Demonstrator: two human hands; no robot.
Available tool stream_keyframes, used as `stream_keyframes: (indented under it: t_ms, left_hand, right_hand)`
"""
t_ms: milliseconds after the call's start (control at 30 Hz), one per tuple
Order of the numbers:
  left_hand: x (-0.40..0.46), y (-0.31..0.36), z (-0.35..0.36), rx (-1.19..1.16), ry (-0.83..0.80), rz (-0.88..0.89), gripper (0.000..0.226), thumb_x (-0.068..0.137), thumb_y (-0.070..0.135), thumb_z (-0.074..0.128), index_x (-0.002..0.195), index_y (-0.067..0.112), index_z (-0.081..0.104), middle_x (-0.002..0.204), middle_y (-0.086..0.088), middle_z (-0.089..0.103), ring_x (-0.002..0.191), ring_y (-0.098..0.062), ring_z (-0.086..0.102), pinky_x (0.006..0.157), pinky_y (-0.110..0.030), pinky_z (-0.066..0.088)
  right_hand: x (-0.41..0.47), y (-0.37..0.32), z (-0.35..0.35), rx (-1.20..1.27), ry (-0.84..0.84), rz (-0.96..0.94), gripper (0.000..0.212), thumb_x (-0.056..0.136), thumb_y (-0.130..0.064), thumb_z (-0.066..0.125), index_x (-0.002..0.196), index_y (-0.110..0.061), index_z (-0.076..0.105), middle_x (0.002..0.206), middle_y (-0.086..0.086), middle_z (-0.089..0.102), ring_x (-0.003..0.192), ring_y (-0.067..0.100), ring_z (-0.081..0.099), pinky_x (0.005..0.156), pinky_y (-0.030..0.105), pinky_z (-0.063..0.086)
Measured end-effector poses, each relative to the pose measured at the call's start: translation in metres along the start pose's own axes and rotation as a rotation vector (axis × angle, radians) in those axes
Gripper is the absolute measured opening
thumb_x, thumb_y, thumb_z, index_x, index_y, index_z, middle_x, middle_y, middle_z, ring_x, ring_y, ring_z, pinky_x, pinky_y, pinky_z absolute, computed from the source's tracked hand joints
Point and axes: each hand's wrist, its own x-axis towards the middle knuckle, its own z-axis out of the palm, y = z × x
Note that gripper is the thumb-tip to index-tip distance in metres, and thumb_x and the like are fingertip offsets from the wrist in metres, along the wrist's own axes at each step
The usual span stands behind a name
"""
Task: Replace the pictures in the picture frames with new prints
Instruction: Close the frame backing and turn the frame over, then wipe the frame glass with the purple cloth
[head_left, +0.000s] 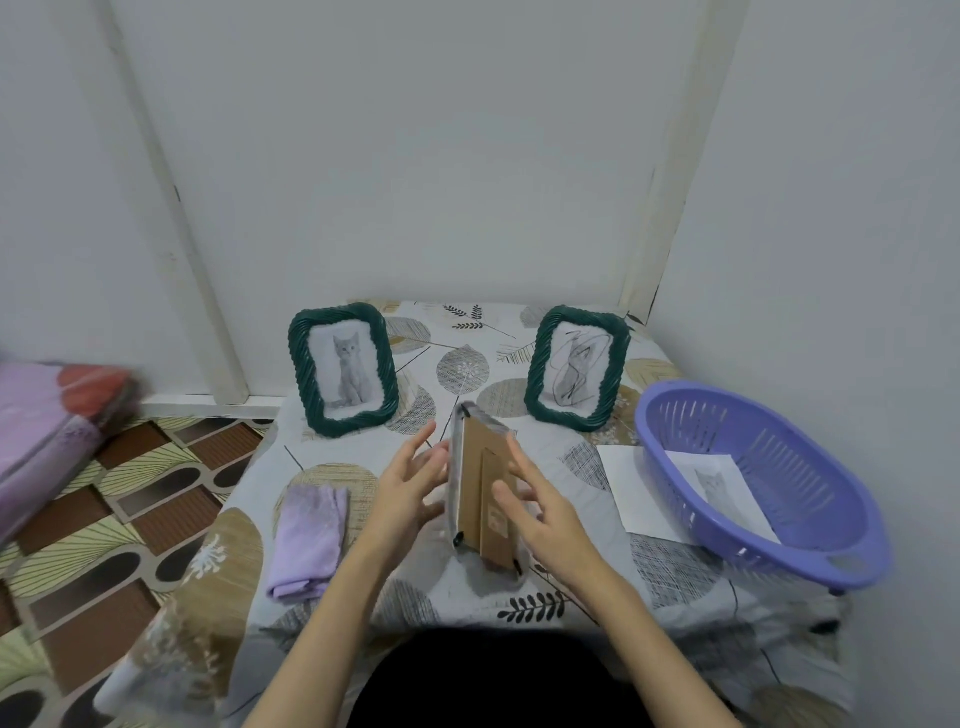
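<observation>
I stand the middle frame (480, 488) upright on the table (691, 566), its cardboard back and easel leg facing me, near the table's front edge between the cloth (309, 540) at left and the basket (758, 483) at right. My left hand (410, 478) is at the frame's left edge with fingers spread and nearly straight; I cannot tell whether the fingertips touch the front face. My right hand (540, 509) lies against the backing with fingers extended, not curled round anything. Neither hand grips the frame. Two green frames stand at the far side: the left frame (343, 369) shows a clean cat print, the right frame (576, 366) a scribbled-over one. A print (717, 483) with a cat lies in the basket, and a blank sheet (623, 483) lies partly under the basket's near-left rim. I judge the step in hand to be opening the back of the middle frame. To do it well: steady the left edge with the left hand so the frame cannot tip forward; use the right fingertips to turn the small dark tabs at the corners clear of the backing; lift the backing by the easel leg, evenly, without bending the card. Keep the frame's foot on the table throughout, since any glass inside may slide out once the backing is free.
</observation>
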Motion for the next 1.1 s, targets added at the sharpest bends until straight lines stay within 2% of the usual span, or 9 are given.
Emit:
stream_keyframes:
  t_ms: [133,200,267,333,467,567,733,900,1100]
  left_hand:
    - [0.000,0.005,0.020,-0.040,-0.149,-0.029,0.035,0.096,0.023,0.041,0.131,0.025,0.041,0.123,0.007,0.062,0.093,-0.015,0.064,0.074,-0.033,0.052]
    - [0.000,0.000,0.026,-0.031,-0.190,-0.059,0.037,0.097,0.022,0.037,0.134,0.019,0.038,0.126,0.003,0.060,0.098,-0.019,0.061,0.078,-0.033,0.049]
    - [-0.002,-0.006,0.029,0.070,-0.198,-0.080,0.039,0.098,0.022,0.038,0.136,0.016,0.038,0.129,0.001,0.057,0.103,-0.017,0.057,0.081,-0.031,0.046]
    - [-0.005,-0.016,0.028,0.297,-0.154,-0.075,0.041,0.095,0.027,0.045,0.135,0.023,0.038,0.140,0.000,0.046,0.115,-0.015,0.050,0.092,-0.032,0.042]
    - [-0.012,-0.033,0.021,0.513,-0.117,-0.081,0.069,0.087,0.030,0.059,0.145,0.020,0.023,0.150,0.000,0.025,0.139,-0.020,0.026,0.110,-0.033,0.025]
    - [-0.011,-0.039,0.010,0.598,-0.072,-0.020,0.077,0.081,0.021,0.069,0.144,0.018,0.023,0.151,-0.004,0.026,0.139,-0.020,0.026,0.113,-0.033,0.023]
    - [-0.006,-0.047,-0.012,0.988,-0.129,0.042,0.065,0.089,0.021,0.059,0.143,0.008,0.026,0.156,-0.008,0.004,0.144,-0.017,0.009,0.112,-0.022,0.008]
    - [-0.005,-0.057,-0.021,1.295,-0.215,0.083,0.061,0.095,0.037,0.045,0.147,0.016,0.020,0.157,-0.003,-0.004,0.145,-0.016,0.001,0.115,-0.028,0.001]
    - [-0.006,-0.061,-0.026,1.565,-0.219,0.056,0.095,0.061,0.073,-0.003,0.146,0.033,0.017,0.157,0.004,-0.006,0.145,-0.020,-0.009,0.115,-0.040,-0.007]
  right_hand:
    - [0.002,-0.020,-0.009,-0.044,-0.031,-0.043,0.060,0.088,-0.039,0.059,0.137,-0.050,0.026,0.129,-0.019,0.047,0.103,-0.014,0.049,0.088,0.014,0.045]
    - [0.001,-0.021,-0.014,-0.080,0.005,-0.012,0.062,0.091,-0.024,0.054,0.140,-0.043,0.022,0.127,0.000,0.056,0.083,-0.005,0.058,0.079,0.019,0.048]
    - [-0.001,-0.022,-0.021,-0.093,0.069,0.020,0.058,0.095,-0.017,0.045,0.144,-0.036,0.019,0.132,0.012,0.054,0.104,0.021,0.060,0.087,0.033,0.047]
    - [-0.002,-0.019,-0.027,-0.069,0.120,0.010,0.054,0.096,-0.013,0.041,0.145,-0.026,0.024,0.133,-0.001,0.052,0.122,0.037,0.040,0.098,0.039,0.036]
    - [0.002,-0.001,-0.023,0.239,0.232,0.062,0.048,0.095,-0.003,0.043,0.140,-0.013,0.035,0.145,0.000,0.038,0.131,0.008,0.035,0.106,0.018,0.028]
    - [0.004,0.026,-0.009,0.414,0.247,0.183,0.048,0.093,-0.002,0.046,0.138,-0.018,0.038,0.146,0.003,0.038,0.132,0.014,0.037,0.114,0.037,0.028]
    - [-0.003,0.046,0.001,-0.139,0.141,0.166,0.054,0.095,-0.022,0.048,0.145,-0.018,0.027,0.143,0.004,0.043,0.129,0.013,0.039,0.104,0.021,0.027]
    - [-0.004,0.058,0.001,-0.731,0.018,0.249,0.052,0.098,-0.039,0.027,0.147,-0.029,0.016,0.155,-0.009,0.015,0.143,0.010,0.008,0.109,0.060,-0.001]
    - [-0.010,0.071,0.007,-0.829,-0.011,0.214,0.052,0.099,-0.040,0.018,0.147,-0.033,0.002,0.156,-0.014,-0.003,0.143,0.005,-0.006,0.104,0.066,-0.012]
